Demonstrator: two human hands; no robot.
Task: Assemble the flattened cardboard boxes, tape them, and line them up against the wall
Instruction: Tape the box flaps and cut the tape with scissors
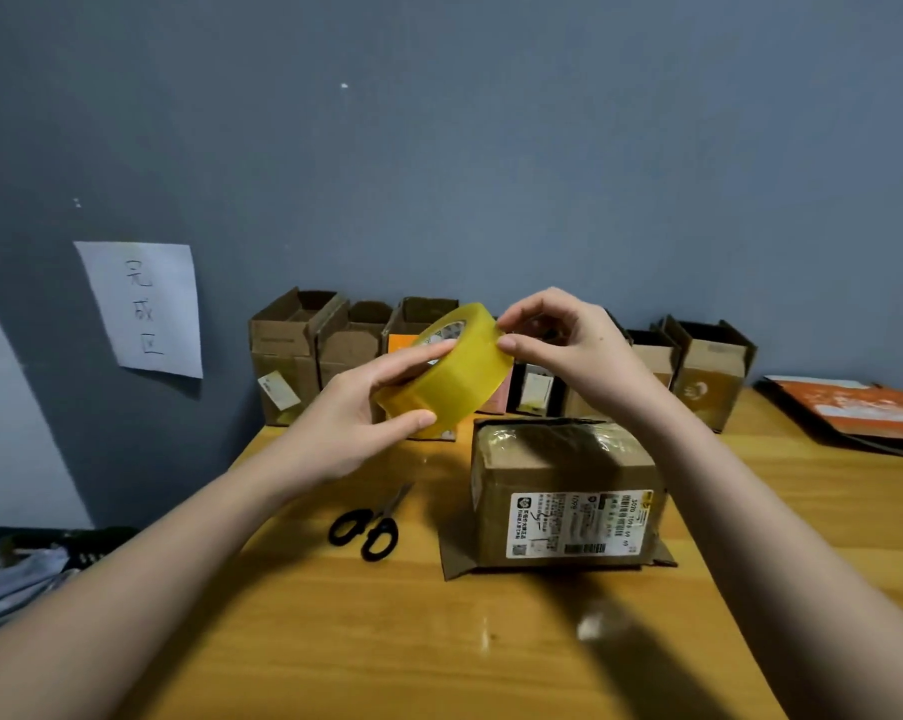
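Note:
My left hand [366, 407] grips a thick roll of yellowish clear tape [457, 379] held up above the table. At the roll's upper right edge, the fingertips of my right hand [553, 340] pinch the tape. Below the hands a brown cardboard box [563, 491] stands on the wooden table [387, 641], its shiny taped side up, a white shipping label on its front and loose flaps spread underneath. Several assembled boxes [293, 356] with open tops are lined up against the blue-grey wall, partly hidden behind the tape and my hands.
Black-handled scissors [369, 527] lie on the table left of the box. Flattened orange and dark cardboard [854, 407] is stacked at the far right. A paper sign [143, 309] hangs on the wall at left. Clutter [18, 569] sits beyond the table's left edge.

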